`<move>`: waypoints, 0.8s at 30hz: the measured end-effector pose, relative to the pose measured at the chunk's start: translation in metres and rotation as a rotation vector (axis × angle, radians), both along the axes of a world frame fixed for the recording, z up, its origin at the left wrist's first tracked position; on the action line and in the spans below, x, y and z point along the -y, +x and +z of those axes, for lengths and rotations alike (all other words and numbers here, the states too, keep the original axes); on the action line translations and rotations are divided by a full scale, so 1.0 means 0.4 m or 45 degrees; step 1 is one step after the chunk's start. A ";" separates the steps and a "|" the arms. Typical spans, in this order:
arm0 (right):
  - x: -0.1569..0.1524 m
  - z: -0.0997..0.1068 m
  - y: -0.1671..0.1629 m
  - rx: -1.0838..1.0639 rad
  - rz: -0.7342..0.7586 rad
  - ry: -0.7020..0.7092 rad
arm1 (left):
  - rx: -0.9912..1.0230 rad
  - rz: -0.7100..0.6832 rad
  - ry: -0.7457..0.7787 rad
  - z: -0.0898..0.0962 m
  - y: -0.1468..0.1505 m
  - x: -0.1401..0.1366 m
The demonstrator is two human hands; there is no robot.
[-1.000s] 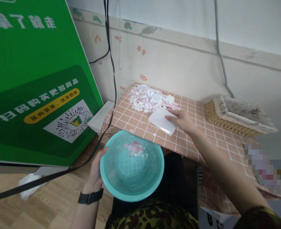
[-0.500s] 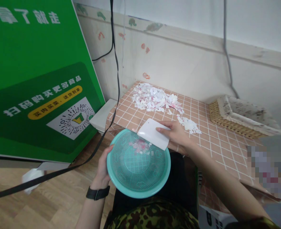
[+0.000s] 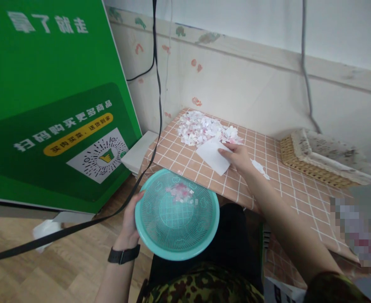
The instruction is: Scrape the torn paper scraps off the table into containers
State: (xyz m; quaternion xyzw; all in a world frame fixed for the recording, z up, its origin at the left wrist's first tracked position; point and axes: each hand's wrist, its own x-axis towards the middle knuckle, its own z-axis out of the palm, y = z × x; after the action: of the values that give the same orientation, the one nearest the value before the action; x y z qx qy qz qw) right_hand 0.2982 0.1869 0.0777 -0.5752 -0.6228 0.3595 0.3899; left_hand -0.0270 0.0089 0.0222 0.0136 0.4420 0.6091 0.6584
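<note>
My left hand (image 3: 131, 219) grips the left rim of a turquoise plastic colander (image 3: 179, 229), tilted at the table's front edge. Inside it lies a small heap of pink and white paper scraps (image 3: 181, 192). My right hand (image 3: 237, 158) pinches a white flat scraper (image 3: 213, 156), its thumb on top. The scraper rests on or just above the checked tablecloth, close to the near side of a larger pile of torn paper (image 3: 201, 127). A smaller patch of scraps (image 3: 260, 168) shows partly behind my right wrist.
A cloth-lined wicker basket (image 3: 318, 164) stands at the table's right against the wall. The table has a brown checked cover (image 3: 286, 202). A black strap (image 3: 109, 216) hangs down on the left, in front of a large green sign (image 3: 46, 75). Something at the far right is blurred out.
My right hand has moved the scraper from over the colander's rim back onto the table, up to the paper pile. The colander has shifted slightly left with my left hand.
</note>
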 end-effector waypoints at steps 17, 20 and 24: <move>0.161 0.056 -0.177 -0.014 0.515 -0.187 | 0.044 -0.029 0.038 0.010 0.010 0.004; 0.191 0.065 -0.171 -0.046 0.480 -0.155 | 0.064 -0.043 0.023 0.003 0.006 0.003; 0.226 0.070 -0.143 0.071 0.390 -0.034 | 0.055 -0.008 0.005 -0.016 0.002 0.001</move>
State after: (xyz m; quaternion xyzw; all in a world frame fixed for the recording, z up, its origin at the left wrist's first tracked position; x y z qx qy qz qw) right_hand 0.2409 0.0967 0.1058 -0.4883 -0.7090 0.4069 0.3054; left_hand -0.0262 0.0087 0.0158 0.0030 0.4264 0.6078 0.6699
